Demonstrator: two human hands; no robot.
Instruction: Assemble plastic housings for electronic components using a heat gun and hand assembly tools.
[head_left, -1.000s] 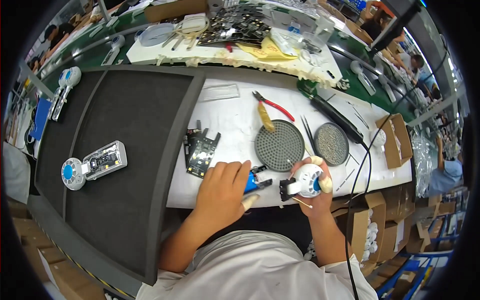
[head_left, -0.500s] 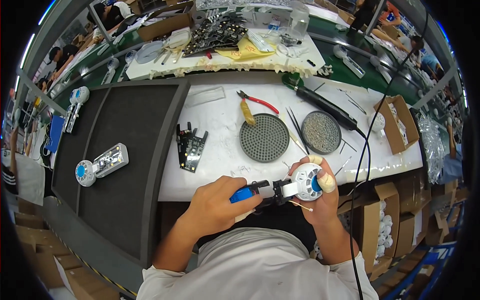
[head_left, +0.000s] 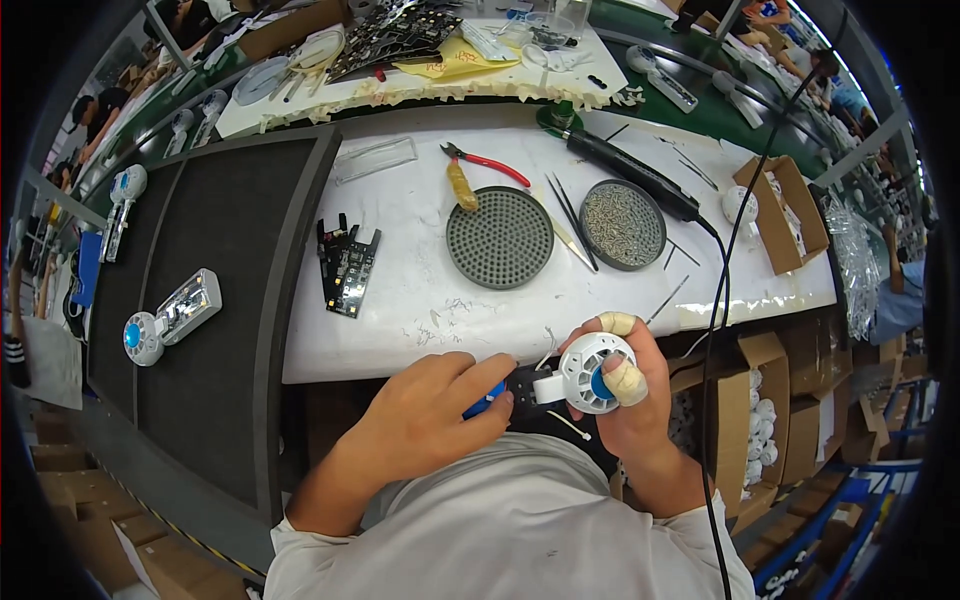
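My right hand [head_left: 643, 418], with pale wraps on its thumb and a fingertip, grips a white round fan head [head_left: 580, 366] with a blue centre. A short white neck extends from the fan head toward my left hand [head_left: 425, 415]. Closed fingers of that hand hold a blue part [head_left: 484, 402], mostly hidden, that looks like a battery. Between the hands, a black circuit board piece [head_left: 522, 386] meets the fan's neck; whether they are joined I cannot tell. A thin white wire [head_left: 570, 426] with a small plug hangs below.
Beyond my hands lie a perforated grey disc [head_left: 500, 240], a dish of small screws [head_left: 622, 225], tweezers [head_left: 572, 218], red-handled cutters [head_left: 495, 168] and a black electric screwdriver [head_left: 632, 175]. Black circuit boards [head_left: 350, 275] rest left; a dark tray [head_left: 225, 230] holds fan units. Right stands a cardboard box [head_left: 785, 235].
The black board and the fan's neck, apart before, now meet between my hands. The fan head has moved slightly left. The whole view has shifted a little.
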